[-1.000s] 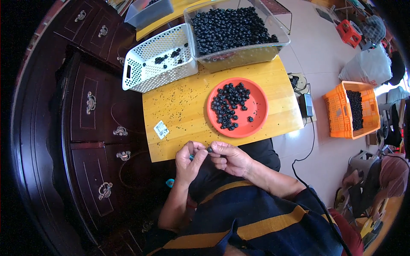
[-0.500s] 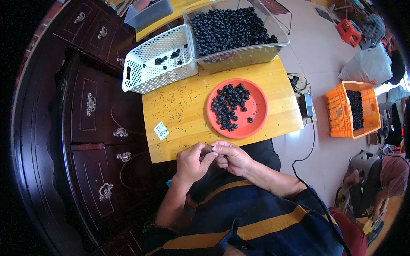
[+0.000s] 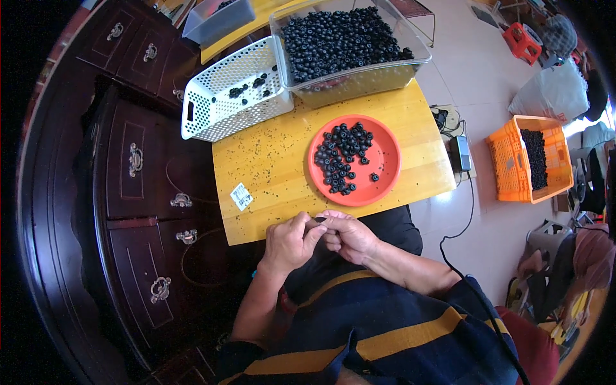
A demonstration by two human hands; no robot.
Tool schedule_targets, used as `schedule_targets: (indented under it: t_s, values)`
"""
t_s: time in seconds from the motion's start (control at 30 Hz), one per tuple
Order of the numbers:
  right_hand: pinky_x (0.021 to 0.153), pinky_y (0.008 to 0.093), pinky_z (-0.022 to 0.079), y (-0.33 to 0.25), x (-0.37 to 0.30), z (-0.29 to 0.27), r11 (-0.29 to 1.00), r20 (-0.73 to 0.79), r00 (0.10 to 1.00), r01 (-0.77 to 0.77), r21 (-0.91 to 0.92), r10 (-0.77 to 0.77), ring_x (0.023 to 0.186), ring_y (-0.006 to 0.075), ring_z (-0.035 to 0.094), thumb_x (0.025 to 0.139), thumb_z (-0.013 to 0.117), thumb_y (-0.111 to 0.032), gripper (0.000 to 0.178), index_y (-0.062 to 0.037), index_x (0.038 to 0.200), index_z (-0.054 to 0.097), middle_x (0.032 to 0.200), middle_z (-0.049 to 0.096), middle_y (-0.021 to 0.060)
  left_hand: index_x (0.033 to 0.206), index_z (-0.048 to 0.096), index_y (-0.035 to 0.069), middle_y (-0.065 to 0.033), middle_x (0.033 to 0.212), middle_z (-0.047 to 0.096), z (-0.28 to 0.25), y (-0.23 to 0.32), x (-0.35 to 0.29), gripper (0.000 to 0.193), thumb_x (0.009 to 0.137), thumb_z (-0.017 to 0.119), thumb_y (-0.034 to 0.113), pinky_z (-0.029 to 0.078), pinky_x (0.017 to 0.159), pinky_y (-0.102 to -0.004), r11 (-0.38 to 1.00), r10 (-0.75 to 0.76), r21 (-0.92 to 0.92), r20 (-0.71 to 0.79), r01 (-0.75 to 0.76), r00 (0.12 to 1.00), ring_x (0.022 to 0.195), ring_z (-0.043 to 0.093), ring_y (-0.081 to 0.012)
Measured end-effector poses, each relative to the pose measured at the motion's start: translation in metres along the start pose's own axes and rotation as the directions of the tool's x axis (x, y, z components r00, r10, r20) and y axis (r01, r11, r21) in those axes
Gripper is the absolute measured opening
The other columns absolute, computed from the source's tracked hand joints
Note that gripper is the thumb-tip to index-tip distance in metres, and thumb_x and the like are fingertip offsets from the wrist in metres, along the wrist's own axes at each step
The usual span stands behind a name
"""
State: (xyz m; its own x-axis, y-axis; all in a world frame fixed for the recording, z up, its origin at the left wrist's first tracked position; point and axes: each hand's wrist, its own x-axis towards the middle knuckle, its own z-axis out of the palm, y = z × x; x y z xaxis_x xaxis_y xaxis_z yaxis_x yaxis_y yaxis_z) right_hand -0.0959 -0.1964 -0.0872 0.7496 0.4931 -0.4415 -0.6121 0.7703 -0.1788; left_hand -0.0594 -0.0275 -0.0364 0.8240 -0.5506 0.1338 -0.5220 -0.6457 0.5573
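My left hand (image 3: 288, 245) and my right hand (image 3: 350, 237) meet over my lap at the table's near edge, fingers closed in a pinch. Between their fingertips shows a small black piece (image 3: 319, 219), mostly covered by the fingers. Just beyond them, a red-orange round plate (image 3: 388, 183) holds a loose heap of small black ring-shaped rubber-like pieces (image 3: 346, 142). Behind it stands a clear plastic bin (image 3: 359, 90) filled with many similar black pieces. To its left, a white perforated basket (image 3: 247, 123) has several of them scattered on its bottom.
Black crumbs and a white printed label (image 3: 241, 196) lie on the yellow wooden table (image 3: 282, 212). A dark cabinet (image 3: 135, 218) borders the left. On the floor at right are an orange crate (image 3: 510, 168) of black pieces, a cable (image 3: 444, 242) and a red stool (image 3: 521, 43).
Both hands stay together with slight finger shifts, and the dark piece between them shows a little more. The whole view has shifted slightly.
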Motion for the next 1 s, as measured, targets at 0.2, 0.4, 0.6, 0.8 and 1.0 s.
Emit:
schedule_targets:
  t_s: [0.2, 0.4, 0.6, 0.8, 1.0]
  values:
    - [0.048, 0.0196, 0.026, 0.002, 0.0, 0.0, 1.0, -0.06, 0.998, 0.0, -0.032, -0.002, 0.053, 0.0027, 0.033, 0.102, 0.057, -0.013, 0.006, -0.0129, 0.098, 0.061, 0.074, 0.05, -0.0068, 0.084, 0.056, 0.005, -0.0138, 0.073, 0.068, 0.001, -0.003, 0.0, 0.032, 0.092, 0.069, 0.033, 0.053, 0.056, -0.0461, 0.998, 0.025, 0.052, 0.06, -0.028, 0.998, 0.067, 0.069, -0.0363]
    - [0.049, 0.0188, 0.029, -0.005, -0.007, 0.014, 0.996, 0.067, 0.996, -0.064, 0.065, 0.059, 0.056, 0.0022, 0.035, 0.103, 0.059, -0.027, 0.014, -0.015, 0.097, 0.059, 0.071, 0.042, -0.0094, 0.085, 0.058, 0.005, -0.0126, 0.071, 0.066, -0.004, -0.003, 0.005, 0.029, 0.087, 0.077, 0.027, 0.052, 0.054, -0.0403, 0.998, 0.017, -0.055, -0.032, -0.018, 0.999, 0.062, 0.068, -0.0305]
    - [0.05, 0.0185, 0.029, -0.008, -0.004, 0.006, 0.983, 0.123, 0.987, -0.12, 0.141, 0.103, 0.058, 0.0025, 0.035, 0.103, 0.058, -0.029, 0.015, -0.0151, 0.099, 0.059, 0.072, 0.041, -0.0092, 0.096, 0.065, 0.005, -0.0083, 0.069, 0.065, -0.009, 0.006, 0.008, 0.023, 0.082, 0.08, 0.014, 0.051, 0.055, -0.0341, 0.969, -0.093, -0.237, -0.104, 0.066, 0.99, 0.057, 0.065, -0.0218]
    - [0.05, 0.0185, 0.03, -0.008, 0.0, 0.004, 0.989, 0.089, 0.992, -0.104, 0.106, 0.094, 0.057, 0.0028, 0.035, 0.104, 0.057, -0.029, 0.014, -0.0158, 0.098, 0.059, 0.072, 0.041, -0.009, 0.098, 0.065, 0.003, -0.0075, 0.067, 0.064, -0.016, 0.009, 0.017, 0.021, 0.083, 0.078, 0.01, 0.051, 0.055, -0.0334, 0.961, -0.086, -0.266, -0.022, 0.077, 0.996, 0.057, 0.063, -0.0209]
    - [0.054, 0.0199, 0.035, -0.007, 0.002, 0.0, 0.988, 0.031, 0.993, -0.119, 0.102, 0.117, 0.061, 0.0052, 0.041, 0.105, 0.055, -0.03, 0.021, -0.011, 0.109, 0.063, 0.076, 0.048, -0.0075, 0.098, 0.066, 0.002, -0.0077, 0.066, 0.063, -0.025, -0.011, 0.037, 0.023, 0.082, 0.078, 0.014, 0.05, 0.054, -0.0343, 0.98, -0.113, -0.169, -0.026, 0.107, 0.993, 0.056, 0.063, -0.0203]
